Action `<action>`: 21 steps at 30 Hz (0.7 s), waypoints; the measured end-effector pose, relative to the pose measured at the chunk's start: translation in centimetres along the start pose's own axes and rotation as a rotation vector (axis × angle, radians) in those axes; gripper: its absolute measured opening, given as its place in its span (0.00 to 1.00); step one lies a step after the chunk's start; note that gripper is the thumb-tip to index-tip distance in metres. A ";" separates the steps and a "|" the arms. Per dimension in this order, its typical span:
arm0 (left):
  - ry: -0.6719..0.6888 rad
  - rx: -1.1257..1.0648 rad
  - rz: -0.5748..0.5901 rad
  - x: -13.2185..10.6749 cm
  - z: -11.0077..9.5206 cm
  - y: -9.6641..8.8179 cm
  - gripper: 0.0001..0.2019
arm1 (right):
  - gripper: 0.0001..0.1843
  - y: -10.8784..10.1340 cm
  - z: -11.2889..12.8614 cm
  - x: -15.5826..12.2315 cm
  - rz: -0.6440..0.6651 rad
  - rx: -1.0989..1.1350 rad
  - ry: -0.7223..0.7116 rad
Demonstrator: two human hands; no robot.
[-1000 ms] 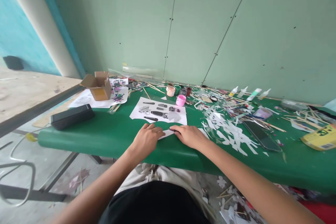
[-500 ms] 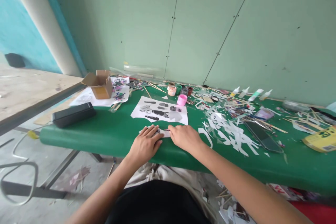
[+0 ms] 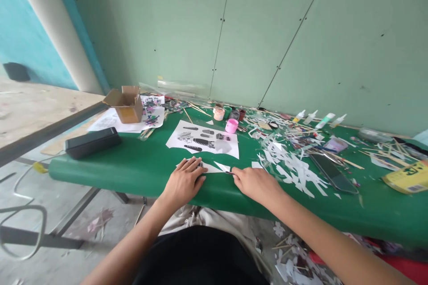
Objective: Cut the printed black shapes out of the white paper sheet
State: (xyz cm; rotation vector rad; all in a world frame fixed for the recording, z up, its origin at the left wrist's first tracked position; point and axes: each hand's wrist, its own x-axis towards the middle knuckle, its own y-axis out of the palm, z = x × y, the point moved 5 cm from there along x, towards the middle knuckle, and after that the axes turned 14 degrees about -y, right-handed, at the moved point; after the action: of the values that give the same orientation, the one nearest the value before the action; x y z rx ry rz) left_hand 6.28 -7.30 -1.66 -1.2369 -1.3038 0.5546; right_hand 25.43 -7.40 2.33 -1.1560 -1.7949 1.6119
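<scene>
My left hand lies flat with its fingers stretched over a small white paper piece, pressing it to the green table mat. Part of a dark print on that piece shows between the fingers; the rest is covered. To the right, my right hand is closed around a slim craft knife, its dark tip low over the mat. A narrow pointed paper offcut lies at that tip, apart from the held piece. Just beyond both hands rests a larger printed sheet with dark shapes.
White paper scraps are heaped at right, beside a dark phone and a yellow packet. Paint jars, a pink one among them, stand behind the sheet. A cardboard box and a black speaker-like block sit at left.
My right hand has moved right with the craft knife, away from my left hand. A pointed strip of paper now lies separated from the piece. My left hand stays put.
</scene>
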 end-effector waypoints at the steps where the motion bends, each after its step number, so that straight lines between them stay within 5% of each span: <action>1: -0.004 0.001 -0.002 0.0 0.0 0.0 0.14 | 0.17 0.0 -0.3 -0.2 0.012 0.011 0.008; 6: 0.000 -0.002 0.004 0.0 -0.1 -0.1 0.14 | 0.17 -1.1 -0.6 0.4 -0.065 0.070 0.038; 14: -0.011 -0.023 -0.009 -0.1 0.0 -0.1 0.14 | 0.16 -2.1 3.3 4.1 -0.104 0.046 -0.016; 21: -0.007 -0.023 -0.015 -0.1 0.0 -0.1 0.14 | 0.17 -1.1 3.2 2.6 -0.072 -0.001 0.008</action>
State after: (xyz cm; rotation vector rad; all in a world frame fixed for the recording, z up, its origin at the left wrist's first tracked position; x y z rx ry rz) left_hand 6.25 -7.39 -1.64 -1.2443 -1.3273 0.5349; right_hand 21.14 -7.05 2.24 -1.0844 -1.8108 1.5632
